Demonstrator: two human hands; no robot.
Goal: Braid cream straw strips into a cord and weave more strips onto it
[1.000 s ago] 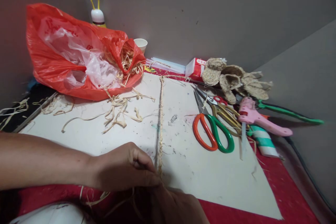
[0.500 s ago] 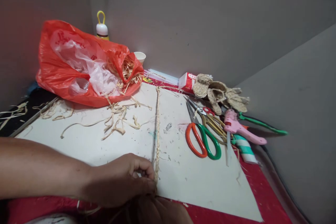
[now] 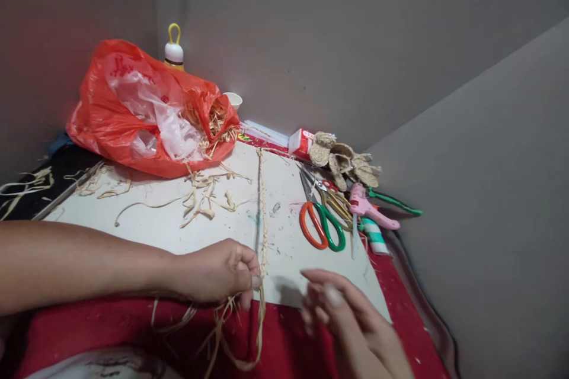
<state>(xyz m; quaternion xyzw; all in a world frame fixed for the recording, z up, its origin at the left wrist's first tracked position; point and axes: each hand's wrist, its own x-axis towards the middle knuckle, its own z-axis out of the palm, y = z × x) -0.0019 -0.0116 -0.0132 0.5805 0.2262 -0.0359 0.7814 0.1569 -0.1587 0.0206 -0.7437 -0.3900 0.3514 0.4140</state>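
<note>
Observe red plastic bag (image 3: 100,121) gaping at far left of white board (image 3: 164,231), with crumpled clear plastic (image 3: 175,136) inside and dry strands (image 3: 217,121) spilling from its mouth. Note open cup (image 3: 235,100) just behind, contents unseen, and yellow-and-white bottle (image 3: 173,53) in back corner, contents unreadable. Find braid (image 3: 264,222) lying down the board from its far edge to left hand (image 3: 222,272), pinched narrow there between thumb and fingers, with loose ends hanging over near edge onto red surface (image 3: 111,320). See right hand (image 3: 351,320) apart from braid, fingers loosely spread above near right corner. Record bare board between braid and scissors (image 3: 313,226), and glue gun (image 3: 362,204) and striped roll (image 3: 374,237) crowding right edge. Mark loose strands (image 3: 202,198) littering left half.
</note>
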